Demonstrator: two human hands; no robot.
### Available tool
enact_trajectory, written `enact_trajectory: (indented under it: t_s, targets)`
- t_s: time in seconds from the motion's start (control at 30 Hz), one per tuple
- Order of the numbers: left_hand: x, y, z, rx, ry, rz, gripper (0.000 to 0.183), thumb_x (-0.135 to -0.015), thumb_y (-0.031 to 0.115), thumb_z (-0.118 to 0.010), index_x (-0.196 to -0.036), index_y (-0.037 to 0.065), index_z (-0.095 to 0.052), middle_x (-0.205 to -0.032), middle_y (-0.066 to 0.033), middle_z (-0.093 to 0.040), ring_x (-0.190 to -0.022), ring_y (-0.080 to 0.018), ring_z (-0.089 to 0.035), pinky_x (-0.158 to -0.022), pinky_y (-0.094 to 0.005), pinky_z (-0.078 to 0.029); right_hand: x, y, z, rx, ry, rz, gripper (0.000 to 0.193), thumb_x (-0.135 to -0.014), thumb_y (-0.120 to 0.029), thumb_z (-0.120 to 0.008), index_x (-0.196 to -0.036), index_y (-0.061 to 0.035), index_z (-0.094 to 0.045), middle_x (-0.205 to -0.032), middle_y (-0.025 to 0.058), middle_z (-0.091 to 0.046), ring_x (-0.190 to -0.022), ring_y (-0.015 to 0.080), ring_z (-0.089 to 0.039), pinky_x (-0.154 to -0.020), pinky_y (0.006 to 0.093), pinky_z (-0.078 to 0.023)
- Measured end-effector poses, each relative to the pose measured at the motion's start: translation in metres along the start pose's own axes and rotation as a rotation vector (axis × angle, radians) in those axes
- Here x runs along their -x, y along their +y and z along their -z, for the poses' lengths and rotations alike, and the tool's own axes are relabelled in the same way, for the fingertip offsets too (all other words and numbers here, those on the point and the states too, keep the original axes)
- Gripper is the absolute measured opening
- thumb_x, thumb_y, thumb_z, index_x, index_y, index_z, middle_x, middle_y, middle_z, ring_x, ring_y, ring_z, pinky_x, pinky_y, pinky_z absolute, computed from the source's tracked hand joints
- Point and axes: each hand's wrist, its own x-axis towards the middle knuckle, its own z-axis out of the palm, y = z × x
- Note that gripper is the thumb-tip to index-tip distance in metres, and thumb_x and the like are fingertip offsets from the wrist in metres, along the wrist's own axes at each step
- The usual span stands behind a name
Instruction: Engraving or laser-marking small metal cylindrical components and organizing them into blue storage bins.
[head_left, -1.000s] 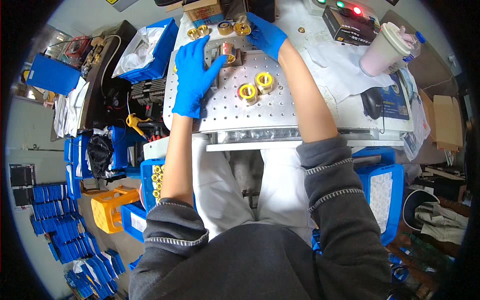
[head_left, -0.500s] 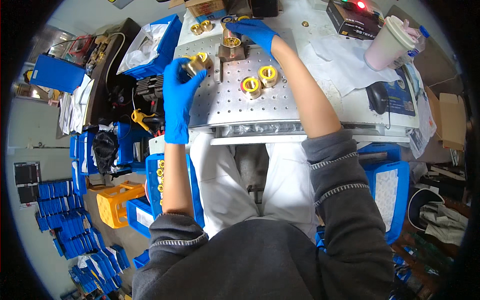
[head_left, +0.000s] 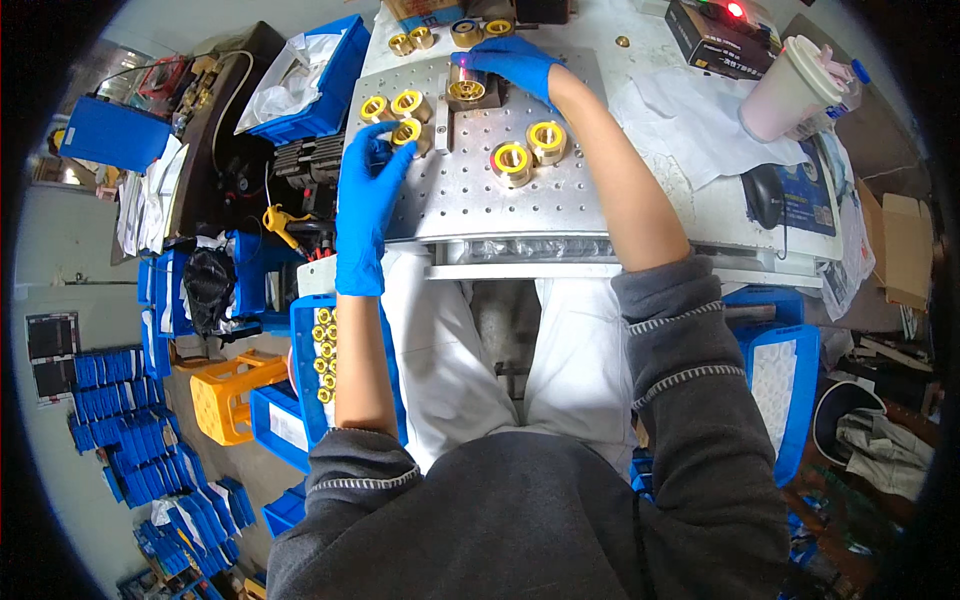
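Note:
My left hand [head_left: 368,205], in a blue glove, has its thumb and fingers curled round a brass ring fitting [head_left: 409,136] with a yellow top, upright on the perforated metal plate [head_left: 460,195]. Two similar brass fittings [head_left: 374,108] stand just beyond it. In a dark metal fixture [head_left: 487,99], another brass fitting [head_left: 467,92] lies with its opening toward me. My gloved right hand [head_left: 508,64] reaches over the fixture from the right, fingers stretched out and tips at the fitting's upper end. A small purple light spot falls by those fingertips. The right thumb is hidden.
Right of the fixture stand two yellow-topped brass fittings [head_left: 528,154]; several more sit behind the plate. A metal bar [head_left: 443,127] is fixed left of the fixture. Farther right are a lidded cup [head_left: 785,92], a black mouse [head_left: 762,197] and a box [head_left: 722,40]. A blue bin [head_left: 312,80] flanks the table.
My left hand has lowered the tilted brass fitting onto the plate, where it now stands upright beside two others. My right hand stays at the fixture. The view has shifted slightly.

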Motion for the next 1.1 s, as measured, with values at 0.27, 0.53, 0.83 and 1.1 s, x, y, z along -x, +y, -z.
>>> enact_trajectory:
  t_s: [0.27, 0.53, 0.83, 1.1]
  targets:
    - [-0.027, -0.032, 0.003, -0.284, 0.504, -0.502, 0.027, -0.09, 0.022, -0.059, -0.106, 0.001, -0.056, -0.101, -0.0142, -0.058, -0.095, -0.0257, -0.054, -0.085, -0.0349, -0.042, -0.016, 0.005, -0.016, 0.044, -0.224, -0.011, 0.046, -0.086, -0.042, -0.059, -0.114, -0.0055, -0.063, -0.109, 0.0071, -0.063, -0.102, 0.0145, -0.055, -0.093, 0.0277, -0.041]
    - [-0.054, -0.043, -0.04, -0.153, 0.776, -0.49, 0.03, -0.076, 0.025, -0.065, -0.093, 0.002, -0.055, -0.089, -0.019, -0.051, -0.088, -0.0365, -0.048, -0.078, -0.0453, -0.039, -0.079, 0.103, 0.048, -0.267, 0.101, -0.346, 0.037, -0.095, -0.029, -0.043, -0.114, -0.0035, -0.062, -0.109, 0.0095, -0.063, -0.098, 0.0231, -0.059, -0.09, 0.0324, -0.044]
    - [-0.043, -0.035, -0.043, -0.259, 0.856, -0.364, 0.036, -0.069, 0.029, -0.065, -0.081, -0.003, -0.056, -0.091, -0.0221, -0.051, -0.088, -0.0373, -0.048, -0.081, -0.045, -0.038, -0.066, 0.119, 0.094, -0.347, 0.393, -0.373, 0.047, -0.093, -0.029, -0.046, -0.127, 0.0038, -0.051, -0.129, 0.014, -0.052, -0.117, 0.0281, -0.05, -0.103, 0.0361, -0.035]
    - [-0.052, -0.031, -0.054, -0.18, 1.025, -0.297, 0.031, -0.068, 0.029, -0.062, -0.075, -0.001, -0.057, -0.083, -0.0194, -0.053, -0.084, -0.0348, -0.049, -0.079, -0.0428, -0.038, -0.103, 0.084, 0.069, -0.071, 0.343, -0.322, 0.043, -0.094, -0.025, -0.047, -0.124, 0.006, -0.053, -0.126, 0.0133, -0.055, -0.11, 0.0264, -0.055, -0.098, 0.0355, -0.041]
